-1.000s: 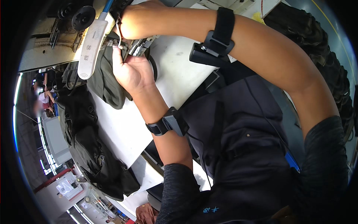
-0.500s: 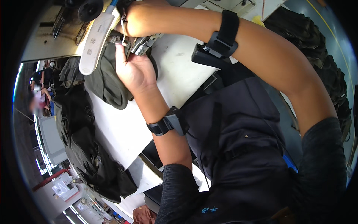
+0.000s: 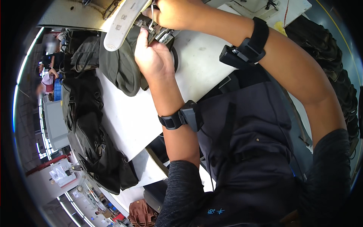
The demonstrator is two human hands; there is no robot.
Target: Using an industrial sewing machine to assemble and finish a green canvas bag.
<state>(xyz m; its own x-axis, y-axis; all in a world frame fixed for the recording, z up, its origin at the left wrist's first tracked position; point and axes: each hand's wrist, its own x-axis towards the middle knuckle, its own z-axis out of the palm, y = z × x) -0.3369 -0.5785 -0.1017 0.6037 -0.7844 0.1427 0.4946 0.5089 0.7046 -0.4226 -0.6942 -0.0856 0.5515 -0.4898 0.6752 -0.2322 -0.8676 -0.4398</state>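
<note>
At the top of the view, my left hand point(image 3: 155, 60) has its palm turned up. Its thumb tip presses at the metal parts point(image 3: 164, 36) of a sewing machine, whose pale arm cover point(image 3: 123, 24) slants beside it. The left fingers curl behind those parts, and what they hold is hidden. My right hand point(image 3: 172, 14) reaches in from the right, bent at the wrist, with its fingers closed near a thin white lever point(image 3: 152, 17). Its fingertips are mostly covered. Under the machine head, beside my left hand, lies a dark olive fabric bag point(image 3: 119, 68).
A white worktop point(image 3: 128, 121) runs under the machine. More dark bags point(image 3: 89, 132) are piled along its left side, and others point(image 3: 314, 41) stand at the far right. A brown bag point(image 3: 141, 212) sits at the bottom. Other people point(image 3: 49, 72) are at the far left.
The whole scene has shifted right and slightly up in the view. Both my hands stay at the machine's metal parts, with little change in their pose.
</note>
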